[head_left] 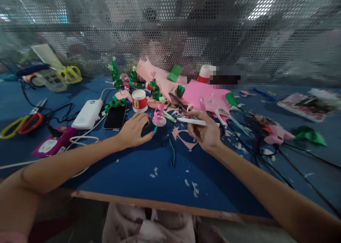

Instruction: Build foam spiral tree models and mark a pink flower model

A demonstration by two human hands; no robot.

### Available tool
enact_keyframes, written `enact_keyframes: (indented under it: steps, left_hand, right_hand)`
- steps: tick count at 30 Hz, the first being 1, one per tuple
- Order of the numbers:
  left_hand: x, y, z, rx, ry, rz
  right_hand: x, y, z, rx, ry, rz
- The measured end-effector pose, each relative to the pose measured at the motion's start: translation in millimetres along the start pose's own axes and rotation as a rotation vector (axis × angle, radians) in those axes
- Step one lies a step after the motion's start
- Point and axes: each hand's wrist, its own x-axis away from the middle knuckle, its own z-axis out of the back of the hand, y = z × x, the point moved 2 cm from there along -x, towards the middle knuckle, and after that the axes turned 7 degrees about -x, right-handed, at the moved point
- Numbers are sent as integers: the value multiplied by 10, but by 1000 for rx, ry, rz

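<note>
My left hand [136, 130] rests on the blue table with its fingers curved and the thumb apart from them, nothing visible between. A teal patch shows at its thumb tip; I cannot tell if it is the nail. Just right of it stands a pink paper spiral [159, 117] on a pale round base, with a light flower on top. My right hand [204, 131] is closed around a slim white stick-like piece [192, 121] pointing left. Beyond its fingers lies a dark, narrow blade-like tool [177, 101]; whether the hand touches it is unclear. Pink paper scraps [186, 140] lie underneath.
Behind are green paper spiral trees [115, 74], a red-white cup [139, 101] and pink paper sheets [198, 93]. At left lie a phone [115, 117], a white power bank [87, 114] and scissors [23, 125]. Black cables [274, 165] cross the right side.
</note>
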Motion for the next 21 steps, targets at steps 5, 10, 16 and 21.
enact_keyframes:
  steps: [5, 10, 16, 21]
  left_hand:
    - [-28, -20, -33, 88, -212, -55]
    - [-51, -35, -124, 131, -351, -19]
    - [-56, -37, -153, 98, -315, -56]
    - [-67, -33, -138, 85, -283, -69]
  right_hand:
    - [-9, 49, 63, 233, 71, 142]
    - [78, 114, -73, 513, -140, 232]
    - [90, 191, -235, 649, -120, 123]
    - [96, 78, -236, 817, 134, 291]
